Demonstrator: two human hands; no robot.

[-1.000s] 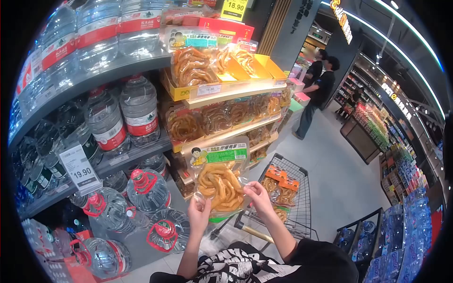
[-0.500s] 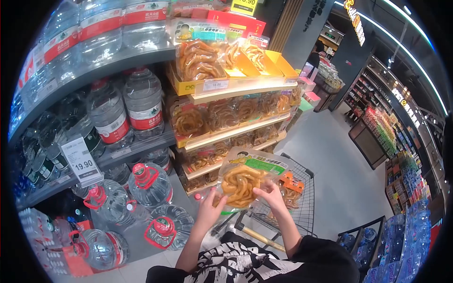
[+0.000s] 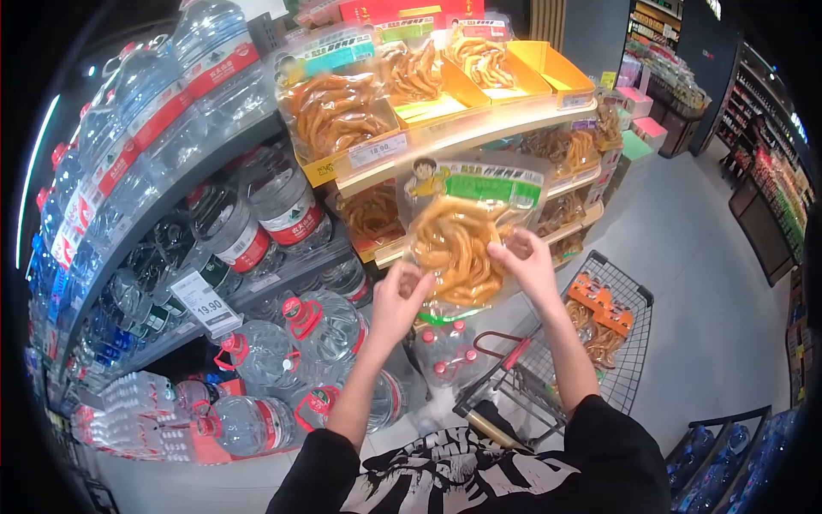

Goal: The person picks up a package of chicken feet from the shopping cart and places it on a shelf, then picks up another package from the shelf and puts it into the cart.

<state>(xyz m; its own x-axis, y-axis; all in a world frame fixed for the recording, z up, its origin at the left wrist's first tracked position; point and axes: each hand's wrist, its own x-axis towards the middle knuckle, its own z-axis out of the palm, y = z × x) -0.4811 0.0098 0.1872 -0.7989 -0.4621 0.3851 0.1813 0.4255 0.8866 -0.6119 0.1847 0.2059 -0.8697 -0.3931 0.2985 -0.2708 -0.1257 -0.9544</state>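
Between my two hands is a clear sealed food pack (image 3: 462, 248) with yellowish-brown twisted strips inside and a green label with a cartoon figure. Its lower left side is pinched by my left hand (image 3: 401, 295). The fingers of my right hand (image 3: 524, 261) close on the right side of the same pack. It is held up in front of the snack shelves, label towards the top. On the top shelf behind it stand similar packs, one with a teal label (image 3: 336, 107), in yellow display boxes (image 3: 522, 73).
A wire shopping cart (image 3: 638, 343) stands at the right, holding packs with an orange label (image 3: 599, 300). Large water bottles (image 3: 330, 325) crowd the floor and shelves at the left. A price tag (image 3: 205, 301) sticks out there. Bottled drinks (image 3: 732, 450) sit at lower right.
My hands have raised the pack higher, in front of the snack shelves and away from the cart. The view has shifted closer to the shelves, and the cart now shows farther right.
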